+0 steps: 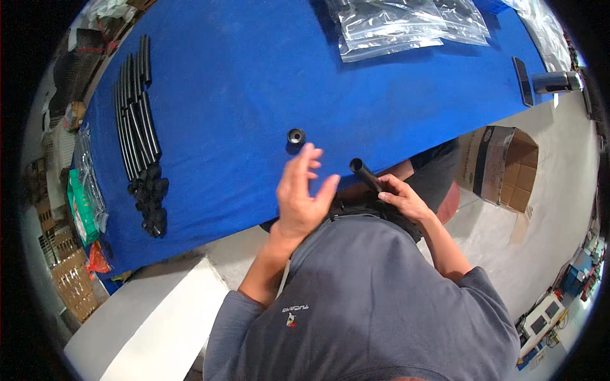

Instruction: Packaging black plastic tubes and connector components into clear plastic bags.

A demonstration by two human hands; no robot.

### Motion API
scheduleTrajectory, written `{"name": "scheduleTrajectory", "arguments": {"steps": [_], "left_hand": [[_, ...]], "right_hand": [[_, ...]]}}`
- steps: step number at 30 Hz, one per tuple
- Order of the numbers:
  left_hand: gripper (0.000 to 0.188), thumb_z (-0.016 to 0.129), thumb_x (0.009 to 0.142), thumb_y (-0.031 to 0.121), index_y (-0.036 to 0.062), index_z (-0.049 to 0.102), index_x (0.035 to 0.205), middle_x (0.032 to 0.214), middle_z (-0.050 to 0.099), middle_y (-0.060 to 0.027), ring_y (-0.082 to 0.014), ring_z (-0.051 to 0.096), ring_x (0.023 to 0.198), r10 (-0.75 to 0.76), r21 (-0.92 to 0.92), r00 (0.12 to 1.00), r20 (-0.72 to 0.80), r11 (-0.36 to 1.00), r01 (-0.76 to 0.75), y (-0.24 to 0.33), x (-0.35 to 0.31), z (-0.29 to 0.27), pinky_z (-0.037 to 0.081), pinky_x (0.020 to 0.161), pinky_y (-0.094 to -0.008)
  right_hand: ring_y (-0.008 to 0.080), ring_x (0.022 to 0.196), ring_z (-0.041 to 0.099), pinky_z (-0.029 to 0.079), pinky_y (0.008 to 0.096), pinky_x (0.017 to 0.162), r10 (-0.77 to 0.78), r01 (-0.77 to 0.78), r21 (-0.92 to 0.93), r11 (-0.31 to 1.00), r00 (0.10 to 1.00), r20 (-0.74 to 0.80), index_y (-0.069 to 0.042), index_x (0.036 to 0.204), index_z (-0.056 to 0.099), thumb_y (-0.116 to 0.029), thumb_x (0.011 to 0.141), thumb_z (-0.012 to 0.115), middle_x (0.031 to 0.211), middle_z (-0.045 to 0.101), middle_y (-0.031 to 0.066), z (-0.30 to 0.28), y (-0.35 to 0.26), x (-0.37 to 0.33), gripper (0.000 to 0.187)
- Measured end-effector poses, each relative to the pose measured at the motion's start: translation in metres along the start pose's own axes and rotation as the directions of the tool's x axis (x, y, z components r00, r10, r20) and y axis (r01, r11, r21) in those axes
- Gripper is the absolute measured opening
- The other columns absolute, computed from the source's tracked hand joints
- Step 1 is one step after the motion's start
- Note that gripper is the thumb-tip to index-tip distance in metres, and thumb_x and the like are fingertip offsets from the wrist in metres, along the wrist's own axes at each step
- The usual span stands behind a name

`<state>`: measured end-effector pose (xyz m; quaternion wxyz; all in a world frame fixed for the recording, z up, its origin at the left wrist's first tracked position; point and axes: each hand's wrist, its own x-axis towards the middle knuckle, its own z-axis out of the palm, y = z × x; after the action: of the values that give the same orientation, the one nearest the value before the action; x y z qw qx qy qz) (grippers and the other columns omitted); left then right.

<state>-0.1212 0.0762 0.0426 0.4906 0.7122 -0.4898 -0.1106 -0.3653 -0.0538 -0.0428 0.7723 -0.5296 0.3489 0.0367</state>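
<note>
My right hand [405,200] grips a short black tube [366,174] near the table's front edge, its hollow end tilted up and away from me. My left hand [301,198] is over the edge of the blue-covered table, fingers spread and nothing in them. Just beyond its fingertips a small round black cap [296,136] with a hole in its middle sits on the blue cloth [229,120]. To the left, several black tubes [141,120] lie side by side in two rows. A pile of small black parts [150,197] lies against their near ends.
Clear plastic zip bags [391,28] lie at the far side of the table. A phone [523,81] and a dark, shiny object [556,82] rest at the right edge. An open cardboard box [508,166] stands on the floor to the right. Green packaging [81,206] hangs at the left edge.
</note>
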Motion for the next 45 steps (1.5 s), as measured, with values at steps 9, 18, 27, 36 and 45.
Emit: {"name": "scheduleTrajectory", "arguments": {"steps": [9,18,27,36,45], "left_hand": [[0.039,0.073,0.085,0.002,0.0001,0.064,0.123,0.114,0.067,-0.0122,-0.0180,0.066,0.103,-0.326,-0.585,0.915,0.239,0.703,0.404,0.001,-0.004,0.010,0.055,0.084,-0.0308],[0.069,0.088,0.069,0.026,0.0000,0.059,0.127,0.128,0.061,-0.0168,-0.0326,0.059,0.116,0.103,0.194,0.987,-0.122,0.978,-0.078,-0.020,0.025,-0.029,0.052,0.093,-0.0384],[0.064,0.077,0.081,0.003,0.0025,0.048,0.138,0.113,0.069,-0.0150,-0.0238,0.069,0.100,-0.055,-0.056,0.998,-0.030,0.997,0.053,-0.054,0.037,0.017,0.054,0.090,-0.0353],[0.036,0.075,0.077,0.002,-0.0008,0.068,0.112,0.110,0.069,-0.0174,-0.0342,0.065,0.103,0.050,0.052,0.996,-0.078,0.998,-0.046,-0.050,0.032,0.012,0.051,0.091,-0.0416],[0.035,0.077,0.079,0.008,-0.0025,0.067,0.111,0.107,0.070,-0.0182,-0.0349,0.066,0.100,0.053,-0.024,0.998,-0.040,0.998,-0.054,-0.055,0.038,0.016,0.053,0.088,-0.0415]], "right_hand": [[0.0164,0.105,0.061,0.051,0.0285,0.082,-0.111,0.159,0.282,0.946,0.978,-0.179,-0.004,0.132,0.057,-0.022,0.080,0.080,0.118,0.064,0.0087,-0.006,-0.036,-0.032,0.060],[0.0142,0.064,0.061,0.052,0.0259,0.053,-0.615,0.687,-0.010,0.726,0.642,-0.458,0.000,0.101,0.051,-0.008,0.091,0.064,0.105,0.066,0.0232,0.005,-0.152,-0.041,0.018],[0.0102,0.069,0.061,0.051,0.0237,0.062,-0.660,0.620,-0.246,0.745,0.631,-0.407,0.000,0.098,0.054,-0.001,0.091,0.061,0.105,0.069,0.0157,0.023,-0.188,-0.026,0.011],[0.0249,0.076,0.067,0.050,0.0321,0.066,-0.780,0.540,-0.684,0.490,0.621,-0.069,-0.001,0.101,0.063,-0.014,0.087,0.071,0.085,0.065,0.0147,0.034,-0.213,-0.016,0.021],[0.0285,0.076,0.066,0.052,0.0367,0.066,-0.797,0.771,-0.602,0.209,0.491,0.352,0.000,0.102,0.059,-0.012,0.085,0.070,0.087,0.064,0.0148,0.081,-0.283,0.022,0.024]]}}
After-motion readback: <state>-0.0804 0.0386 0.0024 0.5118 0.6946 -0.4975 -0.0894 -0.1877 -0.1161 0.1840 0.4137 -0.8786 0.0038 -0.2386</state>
